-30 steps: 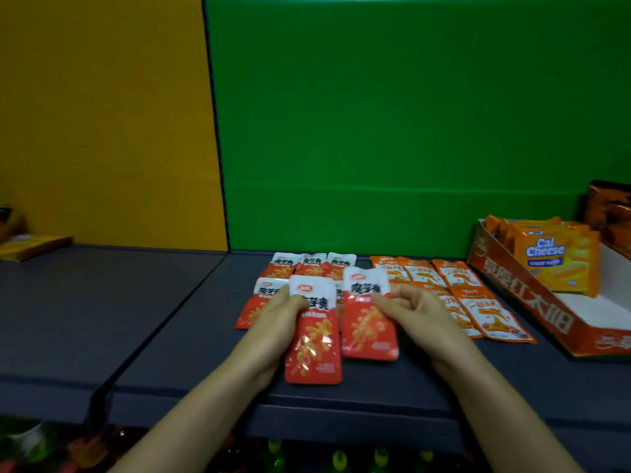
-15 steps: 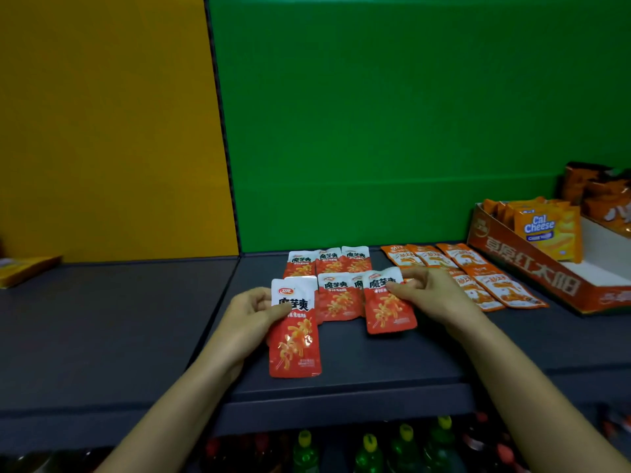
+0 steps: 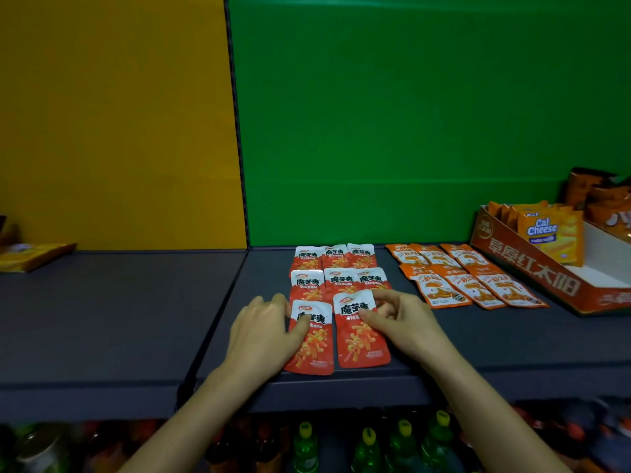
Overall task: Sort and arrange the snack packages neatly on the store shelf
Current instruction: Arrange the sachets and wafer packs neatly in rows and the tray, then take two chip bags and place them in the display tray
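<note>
1. Head view: I have both hands over the dark grey shelf (image 3: 512,339), which runs in front of a green back panel (image 3: 409,131) and a yellow panel (image 3: 112,124).
2. My left hand (image 3: 263,331) pinches the front-left red packet (image 3: 312,349). The thumb lies across its face and the fingers curl at its upper left corner.
3. My right hand (image 3: 403,322) pinches the front-right red packet (image 3: 362,339). The thumb is on the white top band and the index finger curls over the upper right corner.
4. Both packets lie flat at the shelf's front edge, side by side and nearly touching. The left one sits slightly nearer me.
5. Behind them lie two rows of red packets (image 3: 341,278), three across, with the rows overlapping.
6. Just right of these lie the orange packets (image 3: 467,278), also in two rows of three.
7. Further right is an orange display box (image 3: 532,271) holding Cal Cheese packs (image 3: 546,233).
8. A yellow package (image 3: 30,256) lies at the far left, and green bottles (image 3: 368,445) stand on the level below.
</note>
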Demonstrator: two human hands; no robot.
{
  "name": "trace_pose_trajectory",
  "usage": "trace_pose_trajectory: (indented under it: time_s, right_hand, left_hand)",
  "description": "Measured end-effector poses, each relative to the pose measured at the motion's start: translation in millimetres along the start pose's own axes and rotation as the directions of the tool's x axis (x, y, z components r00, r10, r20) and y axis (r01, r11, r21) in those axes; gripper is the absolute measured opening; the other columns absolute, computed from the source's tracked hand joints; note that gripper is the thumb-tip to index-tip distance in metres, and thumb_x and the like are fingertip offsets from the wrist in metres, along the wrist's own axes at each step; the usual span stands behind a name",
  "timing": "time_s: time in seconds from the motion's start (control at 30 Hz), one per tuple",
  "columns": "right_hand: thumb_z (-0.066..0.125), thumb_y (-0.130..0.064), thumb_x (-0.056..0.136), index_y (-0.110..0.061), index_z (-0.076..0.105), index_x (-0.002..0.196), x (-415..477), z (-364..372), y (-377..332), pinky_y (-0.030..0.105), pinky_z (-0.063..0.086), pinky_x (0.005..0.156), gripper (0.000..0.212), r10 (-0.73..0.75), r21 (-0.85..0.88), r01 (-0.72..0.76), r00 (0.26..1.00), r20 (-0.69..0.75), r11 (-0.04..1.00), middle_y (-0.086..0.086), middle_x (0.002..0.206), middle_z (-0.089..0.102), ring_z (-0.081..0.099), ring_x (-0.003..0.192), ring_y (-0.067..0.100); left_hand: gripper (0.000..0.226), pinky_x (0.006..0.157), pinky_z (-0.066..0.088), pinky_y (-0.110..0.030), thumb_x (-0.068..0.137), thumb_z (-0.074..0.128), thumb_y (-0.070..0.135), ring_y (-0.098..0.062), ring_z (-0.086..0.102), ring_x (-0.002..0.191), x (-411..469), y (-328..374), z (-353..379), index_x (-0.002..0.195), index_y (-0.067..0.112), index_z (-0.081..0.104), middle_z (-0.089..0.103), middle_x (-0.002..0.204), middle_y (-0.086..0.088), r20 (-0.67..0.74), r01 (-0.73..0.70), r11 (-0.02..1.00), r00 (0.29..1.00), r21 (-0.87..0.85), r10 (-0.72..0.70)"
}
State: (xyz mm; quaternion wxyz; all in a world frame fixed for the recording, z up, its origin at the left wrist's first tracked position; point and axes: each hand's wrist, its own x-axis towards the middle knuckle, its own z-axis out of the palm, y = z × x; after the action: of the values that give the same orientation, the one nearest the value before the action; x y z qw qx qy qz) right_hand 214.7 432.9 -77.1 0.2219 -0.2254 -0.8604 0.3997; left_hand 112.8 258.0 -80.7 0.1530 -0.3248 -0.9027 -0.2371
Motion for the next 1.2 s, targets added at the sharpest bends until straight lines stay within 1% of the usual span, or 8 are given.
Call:
trace_pose_trajectory:
  time_s: [0.1, 0.2, 0.47, 0.53, 0.6, 0.73, 0.93, 1.2]
  right_hand:
    - [0.065, -0.035, 0.085, -0.019, 0.058, 0.123, -0.7, 2.8, -1.6, 0.032, 0.049, 0.081, 0.043, -0.024, -0.091, 0.021, 0.999, -0.032, 0.996, -0.005, 0.072, 0.059, 0.064, 0.086, 0.015]
    - [0.061, -0.037, 0.087, -0.019, 0.056, 0.124, -3.9, 6.9, -3.2, 0.023, 0.039, 0.073, 0.042, -0.07, -0.205, 0.055, 0.995, -0.066, 0.977, -0.008, 0.071, 0.056, 0.057, 0.082, 0.011]
    - [0.058, -0.044, 0.085, -0.02, 0.056, 0.111, -9.9, 8.6, -2.6, 0.027, 0.042, 0.071, 0.035, -0.16, -0.36, 0.115, 0.982, -0.098, 0.926, -0.011, 0.069, 0.05, 0.057, 0.082, 0.014]
    - [0.056, -0.045, 0.086, -0.02, 0.056, 0.11, -10.9, 7.0, -4.0, 0.026, 0.039, 0.071, 0.035, -0.195, -0.378, 0.145, 0.976, -0.098, 0.914, -0.011, 0.078, 0.048, 0.053, 0.084, 0.012]
    - [0.053, -0.044, 0.088, -0.02, 0.055, 0.113, -12.3, 5.3, -8.3, 0.024, 0.035, 0.072, 0.035, -0.25, -0.395, 0.194, 0.964, -0.095, 0.898, -0.012, 0.09, 0.046, 0.048, 0.088, 0.009]
    - [0.047, -0.04, 0.093, -0.025, 0.054, 0.12, -13.6, 4.8, -30.7, 0.027, 0.039, 0.08, 0.031, -0.363, -0.413, 0.32, 0.931, -0.029, 0.853, -0.011, 0.111, 0.057, 0.052, 0.106, 0.011]
    - [0.046, -0.033, 0.094, -0.027, 0.055, 0.122, -15.2, 40.2, -73.5, 0.029, 0.04, 0.093, 0.03, -0.541, -0.357, 0.556, 0.827, 0.151, 0.75, -0.01, 0.124, 0.058, 0.05, 0.117, 0.012]
    - [0.043, -0.036, 0.095, -0.033, 0.051, 0.127, -37.4, 137.6, -145.2, 0.025, 0.04, 0.092, 0.033, -0.692, -0.18, 0.77, 0.632, 0.349, 0.612, -0.017, 0.127, 0.054, 0.045, 0.122, 0.006]
  left_hand:
    - [0.036, 0.067, 0.03, -0.026, 0.091, 0.043, 0.048, -0.016, 0.045, 0.083, -1.5, 7.1, -2.4, 0.095, 0.014, 0.054, 0.042, 0.074, 0.005, -0.045, -0.037, 0.994, 0.998, 0.106, 0.042]
    - [0.036, 0.069, 0.032, -0.028, 0.091, 0.042, 0.048, -0.019, 0.052, 0.094, -1.7, 8.9, -2.6, 0.095, 0.013, 0.052, 0.056, 0.085, -0.001, -0.063, -0.03, 0.99, 0.997, 0.141, 0.039]
    - [0.029, 0.07, 0.03, -0.026, 0.092, 0.041, 0.046, -0.016, 0.046, 0.089, -2.1, 7.7, -2.3, 0.088, 0.017, 0.039, 0.054, 0.088, 0.0, -0.105, -0.059, 0.988, 0.992, 0.141, 0.074]
    - [0.027, 0.072, 0.031, -0.027, 0.093, 0.042, 0.044, -0.015, 0.044, 0.087, -0.5, 6.2, -1.8, 0.089, 0.018, 0.04, 0.048, 0.085, 0.003, -0.131, -0.072, 0.989, 0.987, 0.132, 0.09]
    - [0.024, 0.075, 0.034, -0.029, 0.094, 0.042, 0.04, -0.018, 0.05, 0.089, 1.4, 2.0, -1.7, 0.093, 0.017, 0.048, 0.054, 0.088, 0.003, -0.163, -0.103, 0.987, 0.979, 0.126, 0.123]
    - [0.03, 0.062, 0.044, -0.03, 0.085, 0.039, 0.035, -0.02, 0.06, 0.071, 0.8, -12.7, -10.0, 0.085, 0.016, 0.062, 0.064, 0.076, 0.004, -0.217, -0.149, 0.957, 0.954, 0.251, 0.205]
    - [0.032, 0.071, 0.031, -0.027, 0.084, 0.04, 0.033, -0.021, 0.063, 0.074, -24.5, -45.1, -48.8, 0.087, 0.015, 0.067, 0.067, 0.078, 0.001, -0.229, -0.041, 0.911, 0.962, 0.411, 0.147]
    - [0.035, 0.071, 0.031, -0.028, 0.083, 0.039, 0.037, -0.02, 0.065, 0.073, -99.9, -130.0, -113.6, 0.083, 0.017, 0.068, 0.068, 0.076, 0.004, -0.252, 0.259, 0.828, 0.956, 0.497, -0.148]
